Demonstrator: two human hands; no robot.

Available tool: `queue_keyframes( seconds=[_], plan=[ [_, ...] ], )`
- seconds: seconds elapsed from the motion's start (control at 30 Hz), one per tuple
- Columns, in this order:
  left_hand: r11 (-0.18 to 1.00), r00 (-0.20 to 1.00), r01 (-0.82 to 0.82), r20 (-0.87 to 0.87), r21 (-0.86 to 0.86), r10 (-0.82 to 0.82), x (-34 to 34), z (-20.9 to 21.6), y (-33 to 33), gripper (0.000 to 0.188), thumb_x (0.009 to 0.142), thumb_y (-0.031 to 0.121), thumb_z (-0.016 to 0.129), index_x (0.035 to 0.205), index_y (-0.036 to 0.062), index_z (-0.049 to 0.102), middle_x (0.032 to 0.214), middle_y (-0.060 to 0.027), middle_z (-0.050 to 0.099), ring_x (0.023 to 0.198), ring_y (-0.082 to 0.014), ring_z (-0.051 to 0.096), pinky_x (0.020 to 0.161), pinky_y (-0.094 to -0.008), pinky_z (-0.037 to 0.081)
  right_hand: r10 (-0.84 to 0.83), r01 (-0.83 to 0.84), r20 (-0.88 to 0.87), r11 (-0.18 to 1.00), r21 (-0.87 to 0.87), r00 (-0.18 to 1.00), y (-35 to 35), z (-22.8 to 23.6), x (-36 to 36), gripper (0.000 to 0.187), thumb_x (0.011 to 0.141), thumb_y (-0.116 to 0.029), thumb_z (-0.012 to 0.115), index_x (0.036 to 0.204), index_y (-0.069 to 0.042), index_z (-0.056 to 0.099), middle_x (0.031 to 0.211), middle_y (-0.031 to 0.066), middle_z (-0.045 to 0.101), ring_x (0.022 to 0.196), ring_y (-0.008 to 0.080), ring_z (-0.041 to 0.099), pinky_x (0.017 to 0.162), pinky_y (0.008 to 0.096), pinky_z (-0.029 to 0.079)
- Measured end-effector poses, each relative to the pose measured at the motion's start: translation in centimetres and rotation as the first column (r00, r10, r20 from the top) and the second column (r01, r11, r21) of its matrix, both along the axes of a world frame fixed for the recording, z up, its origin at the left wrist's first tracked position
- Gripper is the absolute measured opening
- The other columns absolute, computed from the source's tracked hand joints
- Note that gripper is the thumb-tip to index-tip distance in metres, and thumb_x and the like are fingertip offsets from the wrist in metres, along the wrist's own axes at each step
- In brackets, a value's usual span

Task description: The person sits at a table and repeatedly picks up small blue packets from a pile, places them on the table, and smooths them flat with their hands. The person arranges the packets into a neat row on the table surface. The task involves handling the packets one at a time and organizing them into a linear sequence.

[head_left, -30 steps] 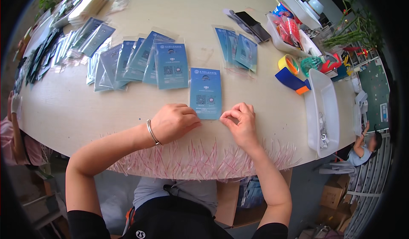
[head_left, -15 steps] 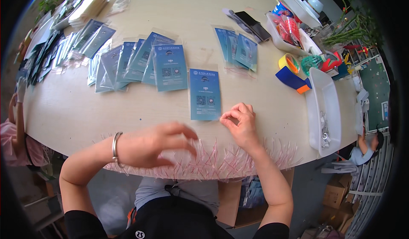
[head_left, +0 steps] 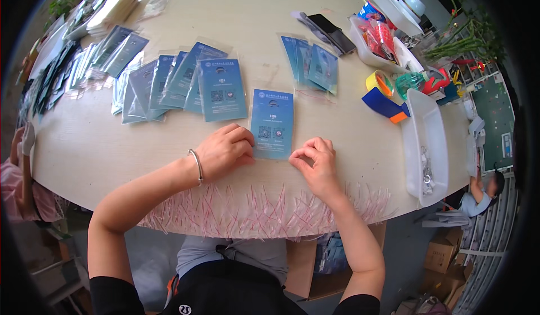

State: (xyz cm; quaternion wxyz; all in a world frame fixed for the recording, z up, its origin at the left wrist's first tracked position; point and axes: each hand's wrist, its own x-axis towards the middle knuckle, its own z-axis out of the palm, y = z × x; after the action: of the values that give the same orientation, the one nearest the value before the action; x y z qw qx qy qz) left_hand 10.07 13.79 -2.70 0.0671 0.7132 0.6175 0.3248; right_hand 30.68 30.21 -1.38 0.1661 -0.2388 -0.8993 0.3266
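A blue printed card in a clear plastic sleeve [head_left: 273, 121] lies upright in front of me on the pale table. At its lower right corner my right hand [head_left: 316, 162] pinches the sleeve's edge between thumb and fingers. My left hand [head_left: 228, 153], with a silver bangle at the wrist, is curled at the lower left corner, its fingertips closed on the edge there; the exact hold is partly hidden. Beyond my left hand fans a row of similar sleeved cards [head_left: 222, 90]. A smaller group of sleeved cards [head_left: 323, 70] lies farther right.
Thin pink and clear strips [head_left: 264, 211] cover the near table edge. At right are a white tray [head_left: 413, 163] with metal rings, a blue-orange tape dispenser [head_left: 385, 104], yellow tape [head_left: 378, 83] and a phone [head_left: 332, 33]. More packets [head_left: 121, 53] pile at far left. Other people sit at both sides.
My left hand has moved up and away from me to the card's lower left corner, and its spread fingers have closed. The right hand stays at the lower right corner.
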Motion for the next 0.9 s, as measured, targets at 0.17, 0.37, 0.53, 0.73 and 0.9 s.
queue_keyframes(
  seconds=[0.17, 0.37, 0.53, 0.73, 0.9],
  plan=[
    [1.000, 1.000, -0.011, -0.013, -0.028, 0.011, -0.1, -0.2, 0.3, 0.017, 0.079, 0.015, 0.071, 0.081, 0.0015, 0.061, 0.101, -0.0095, 0.058, 0.094, -0.0269, 0.054, 0.086, -0.0354, 0.047, -0.042, 0.043, -0.003, 0.999, 0.029, 0.999, -0.3, 0.1, 0.0, 0.010, 0.074, -0.015, 0.078, 0.079, -0.009, 0.072, 0.091, 0.0012, 0.056, 0.099, 0.0221, 0.048, 0.091, 0.0368, 0.037],
    [0.994, 0.991, -0.106, 0.080, -0.026, 0.108, 0.5, -0.2, 0.3, 0.015, 0.080, 0.013, 0.069, 0.080, 0.0004, 0.061, 0.101, -0.0116, 0.054, 0.098, -0.0293, 0.051, 0.088, -0.0372, 0.046, -0.063, 0.062, 0.031, 0.998, 0.033, 0.997, -0.4, 0.0, 0.1, 0.010, 0.077, -0.017, 0.076, 0.080, -0.009, 0.071, 0.096, 0.0033, 0.056, 0.101, 0.0246, 0.047, 0.092, 0.0391, 0.036],
    [0.973, 0.967, -0.220, 0.119, -0.064, 0.226, 1.4, 0.1, 0.3, 0.014, 0.076, 0.008, 0.072, 0.078, -0.0004, 0.061, 0.102, -0.0148, 0.051, 0.098, -0.0329, 0.050, 0.087, -0.0399, 0.043, -0.092, 0.080, 0.110, 0.991, 0.109, 0.990, -0.9, 0.2, -0.2, 0.012, 0.080, -0.019, 0.073, 0.079, -0.007, 0.069, 0.099, 0.0047, 0.056, 0.104, 0.0262, 0.046, 0.092, 0.0412, 0.035],
    [0.950, 0.938, -0.286, 0.169, -0.121, 0.304, 1.9, 0.9, 0.2, 0.014, 0.074, 0.007, 0.073, 0.074, -0.0001, 0.061, 0.099, -0.0145, 0.051, 0.096, -0.0323, 0.049, 0.087, -0.0391, 0.042, -0.137, 0.120, 0.209, 0.989, 0.091, 0.968, -1.1, 1.2, -0.8, 0.013, 0.079, -0.018, 0.073, 0.074, -0.006, 0.069, 0.100, 0.0063, 0.057, 0.104, 0.0262, 0.046, 0.093, 0.0415, 0.035],
    [0.912, 0.901, -0.398, 0.146, -0.097, 0.409, 2.6, 0.8, 0.2, 0.015, 0.071, 0.005, 0.074, 0.078, 0.0019, 0.061, 0.099, -0.0138, 0.050, 0.095, -0.0317, 0.049, 0.086, -0.0391, 0.042, -0.170, 0.153, 0.239, 0.984, 0.089, 0.956, -0.9, 1.4, -1.3, 0.016, 0.076, -0.020, 0.076, 0.070, -0.008, 0.068, 0.095, 0.0070, 0.058, 0.100, 0.0266, 0.049, 0.089, 0.0409, 0.039]
  ],
)
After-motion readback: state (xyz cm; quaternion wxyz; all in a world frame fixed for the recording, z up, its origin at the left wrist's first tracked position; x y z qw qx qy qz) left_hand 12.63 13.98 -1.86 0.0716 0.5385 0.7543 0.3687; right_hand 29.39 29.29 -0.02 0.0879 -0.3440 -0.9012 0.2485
